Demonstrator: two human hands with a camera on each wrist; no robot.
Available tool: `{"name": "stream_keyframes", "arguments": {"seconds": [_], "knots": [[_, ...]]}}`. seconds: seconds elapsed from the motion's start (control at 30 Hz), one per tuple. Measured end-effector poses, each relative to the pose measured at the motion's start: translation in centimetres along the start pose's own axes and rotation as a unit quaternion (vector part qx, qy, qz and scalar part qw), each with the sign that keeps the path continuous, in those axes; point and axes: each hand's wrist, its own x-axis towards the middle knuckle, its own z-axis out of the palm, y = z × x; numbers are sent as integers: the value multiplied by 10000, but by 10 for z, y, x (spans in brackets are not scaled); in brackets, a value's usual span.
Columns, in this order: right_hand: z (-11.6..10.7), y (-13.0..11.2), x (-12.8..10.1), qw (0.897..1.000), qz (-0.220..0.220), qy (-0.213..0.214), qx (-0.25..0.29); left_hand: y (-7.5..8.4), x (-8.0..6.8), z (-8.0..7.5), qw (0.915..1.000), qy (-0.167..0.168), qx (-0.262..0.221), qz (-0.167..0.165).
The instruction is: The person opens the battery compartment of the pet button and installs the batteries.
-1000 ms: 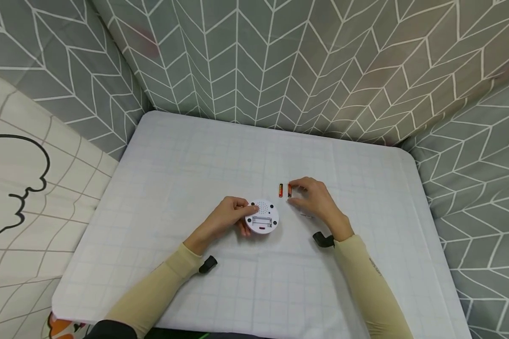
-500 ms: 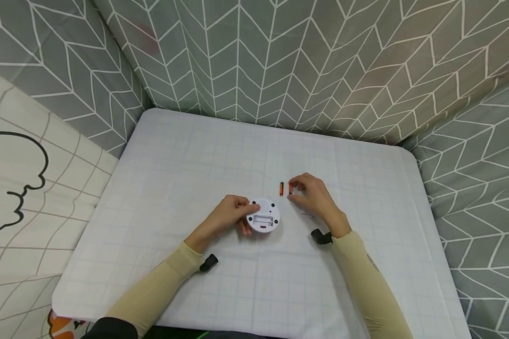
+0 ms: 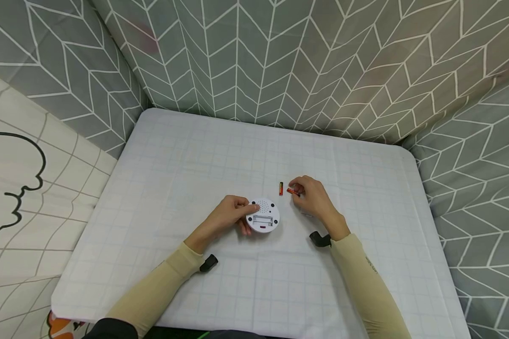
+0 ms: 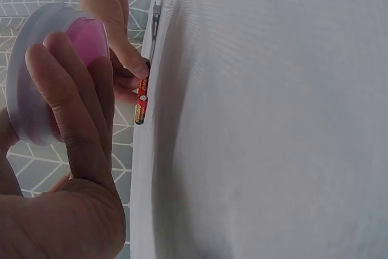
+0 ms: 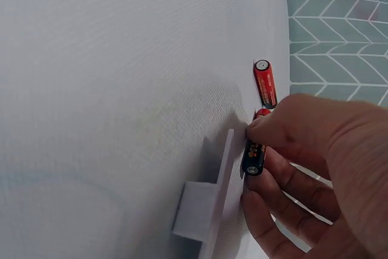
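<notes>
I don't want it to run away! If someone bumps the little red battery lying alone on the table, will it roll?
Probably. The loose small red cylindrical battery is round and lies on its side on the flat white gridded table, so a sideways nudge would likely roll it. It looks stiff and smooth, perhaps slippery.

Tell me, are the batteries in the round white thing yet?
Not yet. The round white plastic device lies held by the left hand, its battery slot open and empty. The right hand pinches one red battery; the other red battery lies on the table.
</notes>
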Motion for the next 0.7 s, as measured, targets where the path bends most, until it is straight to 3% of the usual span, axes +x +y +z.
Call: {"name": "stream_keyframes", "arguments": {"seconds": [0.27,0.7], "knots": [[-1,1,-2,9999,110,83,79,0,1,-1,10000,-43,19,-10],[-3,1,-15,9975,-396,551,215,1,2,0,10000,-17,79,-23]]}}
